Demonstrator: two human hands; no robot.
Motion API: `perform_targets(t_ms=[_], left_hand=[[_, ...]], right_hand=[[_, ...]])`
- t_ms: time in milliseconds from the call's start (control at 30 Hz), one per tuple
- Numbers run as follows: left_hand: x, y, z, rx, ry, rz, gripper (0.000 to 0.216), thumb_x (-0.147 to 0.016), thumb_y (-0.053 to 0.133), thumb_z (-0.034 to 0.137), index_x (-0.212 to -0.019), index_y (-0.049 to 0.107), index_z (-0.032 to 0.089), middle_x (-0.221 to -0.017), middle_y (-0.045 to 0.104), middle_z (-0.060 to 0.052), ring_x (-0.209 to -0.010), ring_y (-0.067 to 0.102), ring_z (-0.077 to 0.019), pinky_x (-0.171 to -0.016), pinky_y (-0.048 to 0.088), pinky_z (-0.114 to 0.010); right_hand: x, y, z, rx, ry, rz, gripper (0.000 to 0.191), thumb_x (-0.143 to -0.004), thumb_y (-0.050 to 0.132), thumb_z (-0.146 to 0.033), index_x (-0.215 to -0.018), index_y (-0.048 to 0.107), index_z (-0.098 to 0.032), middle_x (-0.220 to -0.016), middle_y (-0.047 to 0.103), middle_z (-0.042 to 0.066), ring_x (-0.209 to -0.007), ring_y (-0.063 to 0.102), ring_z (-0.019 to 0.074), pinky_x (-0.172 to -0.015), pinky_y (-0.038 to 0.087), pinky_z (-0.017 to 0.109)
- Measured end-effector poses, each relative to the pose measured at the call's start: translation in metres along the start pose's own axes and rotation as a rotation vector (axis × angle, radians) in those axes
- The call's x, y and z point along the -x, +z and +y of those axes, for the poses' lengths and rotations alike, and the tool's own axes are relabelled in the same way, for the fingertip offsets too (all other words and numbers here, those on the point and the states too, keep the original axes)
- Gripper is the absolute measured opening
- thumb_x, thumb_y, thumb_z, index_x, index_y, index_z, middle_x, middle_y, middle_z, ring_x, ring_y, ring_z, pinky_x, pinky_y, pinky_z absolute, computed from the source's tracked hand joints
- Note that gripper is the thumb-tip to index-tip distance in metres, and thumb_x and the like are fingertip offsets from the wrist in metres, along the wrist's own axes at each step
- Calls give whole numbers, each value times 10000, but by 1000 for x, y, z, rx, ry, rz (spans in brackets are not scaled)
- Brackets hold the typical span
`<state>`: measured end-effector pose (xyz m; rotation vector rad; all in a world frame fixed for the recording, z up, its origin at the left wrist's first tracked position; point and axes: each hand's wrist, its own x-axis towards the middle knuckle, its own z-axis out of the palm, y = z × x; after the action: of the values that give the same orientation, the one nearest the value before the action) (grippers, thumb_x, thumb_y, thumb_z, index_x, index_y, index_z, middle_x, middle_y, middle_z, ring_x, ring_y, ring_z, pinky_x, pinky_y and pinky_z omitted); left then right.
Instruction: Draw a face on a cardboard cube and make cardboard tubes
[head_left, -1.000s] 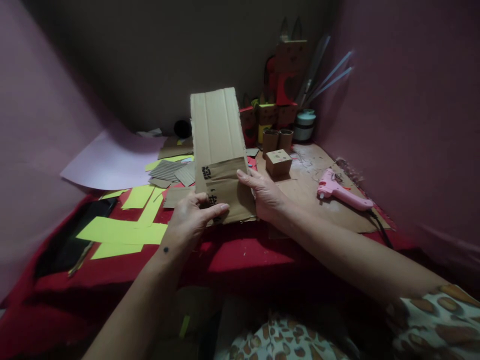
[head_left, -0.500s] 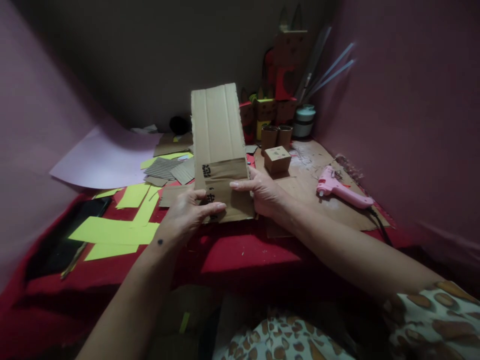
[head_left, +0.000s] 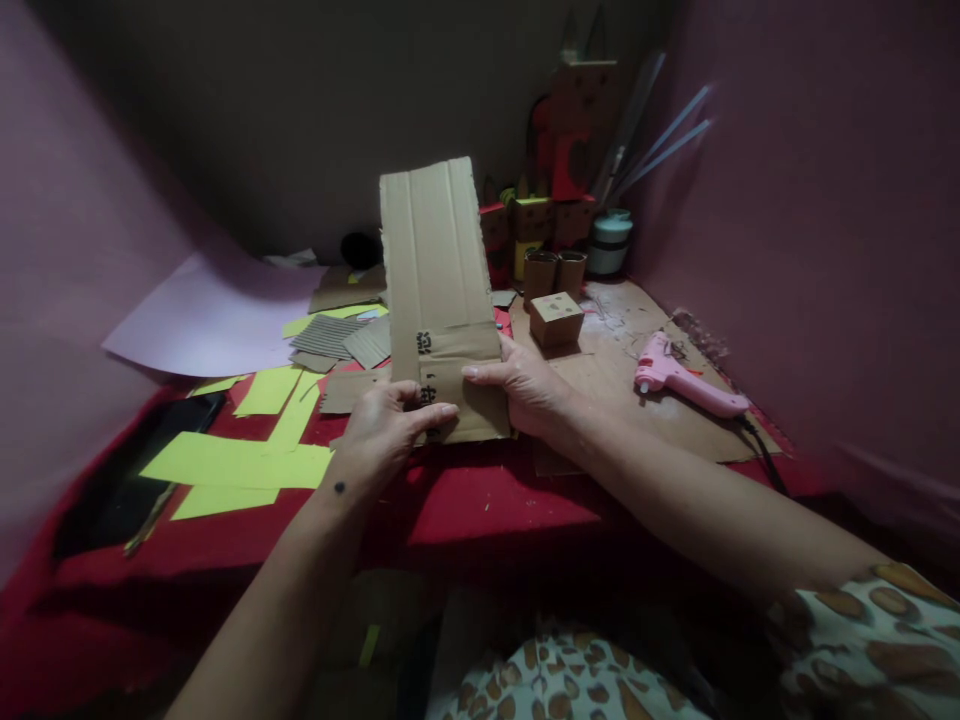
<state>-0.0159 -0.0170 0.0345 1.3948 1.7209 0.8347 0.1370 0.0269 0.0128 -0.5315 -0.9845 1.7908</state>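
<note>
A long piece of cardboard (head_left: 435, 250) with black printed characters near its lower end is held up, tilted, over the table's front. My left hand (head_left: 382, 425) grips its lower left corner, the thumb lying across the front face. On the lower right edge, my right hand (head_left: 525, 385) is closed on the same piece, thumb in front. The fingers behind the cardboard are hidden. Just right of the cardboard stands a small cardboard box (head_left: 556, 322) with marks drawn on top.
A pink glue gun (head_left: 686, 375) lies on a cardboard sheet (head_left: 622, 410) at the right. Yellow paper strips (head_left: 232, 462), a dark flat object (head_left: 127, 490) and a pale curved sheet (head_left: 202, 315) are at the left. Cardboard figures (head_left: 532, 225) and a teal container (head_left: 610, 240) stand behind.
My left hand has shifted slightly right along the cardboard's lower end. The cardboard's lower part has turned a little, its printed characters moving right. My right hand keeps nearly the same place.
</note>
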Motion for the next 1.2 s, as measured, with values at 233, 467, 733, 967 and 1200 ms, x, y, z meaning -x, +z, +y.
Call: perform_targets(t_ms=[233, 467, 733, 967, 1200], left_hand=[[-8, 4, -11, -149, 175, 70, 307, -631, 713, 426, -562, 520, 198, -641, 537, -10, -594, 525, -169, -543, 421, -294], [-3, 3, -10, -108, 294, 331, 488, -599, 793, 411, -920, 488, 205, -918, 586, -45, -887, 581, -229, -787, 465, -350], [-1, -4, -12, 450, 223, 69, 451, -661, 766, 286, -1012, 490, 223, -987, 591, -26, -807, 612, -177, -653, 516, -291], [-4, 3, -16, 380, 294, 60, 372, -686, 752, 266, -975, 525, 204, -993, 610, -24, -752, 574, -141, -597, 464, -248], [-5, 1, -19, 265, 314, 93, 343, -710, 738, 289, -976, 539, 203, -934, 617, -27, -764, 565, -156, -599, 452, -258]], right_hand=[[-1, -1, 3, 28, -36, 63, 434, -558, 666, -76, -962, 593, -216, -876, 726, 13, -873, 680, 232, -871, 527, 408], [2, -1, -3, 14, 4, 125, 391, -553, 629, -40, -907, 594, -203, -848, 727, 22, -910, 671, 241, -879, 517, 392], [-1, -4, -4, -8, 30, 154, 392, -564, 649, -40, -922, 594, -187, -854, 733, 39, -914, 672, 251, -867, 526, 403], [0, -3, -5, -14, 42, 157, 359, -556, 635, -37, -883, 618, -184, -792, 729, 30, -875, 679, 257, -859, 526, 417], [1, -3, -4, -25, 43, 161, 428, -579, 623, -37, -975, 646, -196, -826, 732, 26, -857, 671, 239, -842, 528, 405]])
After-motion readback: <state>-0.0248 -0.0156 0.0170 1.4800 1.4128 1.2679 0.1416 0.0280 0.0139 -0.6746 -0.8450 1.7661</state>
